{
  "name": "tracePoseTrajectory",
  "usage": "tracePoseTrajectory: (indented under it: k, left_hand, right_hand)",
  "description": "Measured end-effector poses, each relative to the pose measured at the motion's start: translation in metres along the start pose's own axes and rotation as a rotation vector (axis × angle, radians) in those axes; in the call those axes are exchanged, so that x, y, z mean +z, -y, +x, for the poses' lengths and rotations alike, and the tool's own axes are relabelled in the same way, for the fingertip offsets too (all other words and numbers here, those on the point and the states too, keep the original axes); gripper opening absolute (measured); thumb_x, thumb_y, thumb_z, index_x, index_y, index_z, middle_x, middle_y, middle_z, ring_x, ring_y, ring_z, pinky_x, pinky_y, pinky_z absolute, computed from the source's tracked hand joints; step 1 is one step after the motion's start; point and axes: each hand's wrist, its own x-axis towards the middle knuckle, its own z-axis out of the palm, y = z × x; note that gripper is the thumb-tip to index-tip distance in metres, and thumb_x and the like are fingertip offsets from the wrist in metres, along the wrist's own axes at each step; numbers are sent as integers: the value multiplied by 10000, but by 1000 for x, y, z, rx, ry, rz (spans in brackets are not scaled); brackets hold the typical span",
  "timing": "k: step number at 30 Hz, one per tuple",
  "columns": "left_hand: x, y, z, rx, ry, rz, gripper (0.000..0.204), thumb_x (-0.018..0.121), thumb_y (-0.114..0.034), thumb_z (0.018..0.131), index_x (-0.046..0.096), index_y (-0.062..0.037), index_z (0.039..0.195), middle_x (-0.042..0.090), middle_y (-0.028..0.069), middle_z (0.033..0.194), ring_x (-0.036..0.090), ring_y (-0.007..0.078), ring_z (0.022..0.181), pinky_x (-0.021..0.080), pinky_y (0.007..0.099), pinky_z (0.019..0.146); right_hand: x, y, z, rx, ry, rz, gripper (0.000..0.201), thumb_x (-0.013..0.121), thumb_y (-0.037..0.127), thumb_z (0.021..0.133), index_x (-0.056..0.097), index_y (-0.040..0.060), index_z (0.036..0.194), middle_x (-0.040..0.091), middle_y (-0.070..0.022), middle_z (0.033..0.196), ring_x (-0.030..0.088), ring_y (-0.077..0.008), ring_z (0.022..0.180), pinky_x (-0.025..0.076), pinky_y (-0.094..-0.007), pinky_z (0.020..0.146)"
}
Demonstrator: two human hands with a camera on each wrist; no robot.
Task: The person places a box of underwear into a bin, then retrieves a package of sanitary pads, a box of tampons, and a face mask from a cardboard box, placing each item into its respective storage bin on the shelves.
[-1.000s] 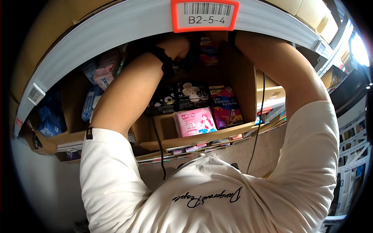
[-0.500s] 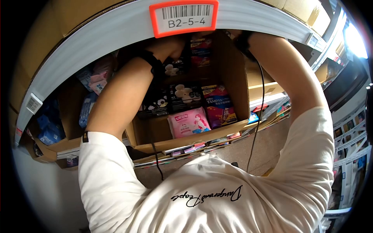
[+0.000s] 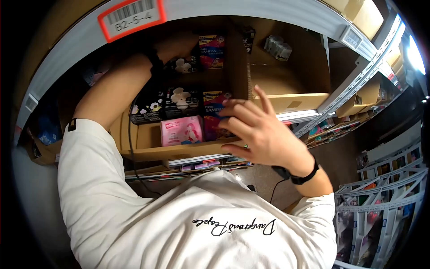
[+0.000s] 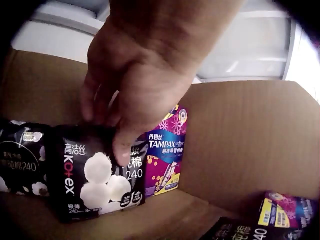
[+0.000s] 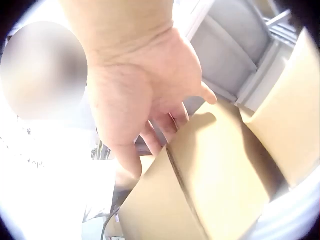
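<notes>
Deep in a cardboard box [image 3: 150,154], my left hand [image 4: 142,75] grips the top edge of a black Kotex sanitary pad pack [image 4: 95,182], thumb in front and fingers behind. This pack stands upright between another black pack [image 4: 22,160] and a purple Tampax box [image 4: 162,170]. In the head view the left hand is dim under the shelf beam. My right hand [image 3: 257,132] hovers over the box's front right corner with fingers spread, holding nothing. It partly covers a front Tampax box [image 3: 212,103]. A pink pack [image 3: 181,130] lies to the left of that box.
A grey shelf beam [image 3: 251,13] with a red-framed label [image 3: 132,19] crosses above the box. To the right, a neighbouring cardboard box [image 3: 291,101] holds a small clear package [image 3: 277,47] at its back. A black cable [image 3: 131,139] hangs from the left forearm.
My right hand has come out of the shelf and back toward my body, over the box's front corner. The left hand stays inside. The head view has swung to the right.
</notes>
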Motion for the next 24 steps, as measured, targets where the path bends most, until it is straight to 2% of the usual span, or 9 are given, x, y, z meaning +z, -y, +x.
tracePoseTrajectory:
  k: [2, 7, 9, 12, 13, 15, 17, 21, 24]
  left_hand:
    - [31, 21, 16, 24, -33, -11, 556, 855, -195, 699, 637, 6, 1169, 677, 199, 1120, 638, 370, 1057, 531, 450, 908]
    - [-1, 2, -6, -117, 37, 15, 647, 855, -166, 691, 588, -3, 1257, 652, 204, 1181, 613, 375, 1108, 509, 438, 947]
    - [1, 12, -16, 70, -163, -70, 619, 827, -239, 753, 582, -14, 1275, 642, 202, 1204, 614, 358, 1108, 501, 430, 959]
    - [-46, -46, -93, -163, -208, -329, 563, 778, -317, 819, 587, -16, 1254, 646, 194, 1195, 622, 324, 1096, 497, 418, 955]
    - [-75, -75, -122, -191, -115, -308, 518, 747, -347, 852, 589, -22, 1223, 653, 178, 1166, 631, 296, 1072, 508, 402, 916]
    - [-75, -98, -168, -174, -119, -518, 482, 755, -337, 842, 588, -34, 1178, 644, 157, 1157, 630, 271, 1061, 518, 376, 859]
    - [-61, -131, -215, -144, -395, -491, 461, 759, -289, 830, 575, -21, 1157, 576, 156, 1322, 570, 324, 1199, 460, 402, 992]
    - [4, -174, -265, -427, -871, -235, 407, 678, -238, 881, 571, 24, 1173, 463, 222, 1443, 479, 398, 1299, 395, 459, 1073]
    - [53, -174, -265, -485, -1040, -74, 422, 482, -308, 986, 599, 40, 1193, 428, 242, 1473, 423, 410, 1336, 314, 491, 1113]
  right_hand:
    - [13, -2, -12, -17, -32, 26, 334, 760, 317, 804, 613, 111, 1021, 596, -40, 1143, 538, -232, 1211, 296, -626, 1098]
    - [31, -20, -23, -123, -160, 93, 298, 773, 263, 780, 629, 111, 991, 619, -38, 1139, 553, -225, 1210, 346, -565, 1086]
    - [32, -24, -25, -174, -176, 128, 290, 754, 239, 789, 611, 112, 1007, 607, -51, 1172, 531, -235, 1239, 365, -529, 1081]
    - [34, -24, -26, -175, -251, 134, 296, 752, 204, 785, 616, 109, 1030, 590, -72, 1241, 501, -258, 1286, 362, -528, 1085]
    - [35, -26, -29, -182, -226, 166, 387, 760, 197, 773, 610, 115, 1120, 516, -118, 1385, 429, -319, 1357, 346, -537, 1099]
    - [42, -28, -33, -176, -267, 191, 469, 790, 221, 751, 601, 121, 1170, 472, -143, 1431, 393, -367, 1375, 343, -554, 1098]
    - [52, -36, -38, -159, -300, 216, 667, 836, 264, 716, 541, 118, 1296, 365, -184, 1528, 312, -451, 1407, 315, -581, 1109]
    - [69, -44, -42, -92, -398, 214, 713, 823, 377, 717, 539, 53, 1285, 430, -104, 1511, 340, -336, 1429, 169, -656, 1139]
    - [78, -51, -39, -143, -435, 169, 761, 844, 403, 719, 485, 72, 1303, 434, -131, 1506, 328, -370, 1431, 69, -667, 1151]
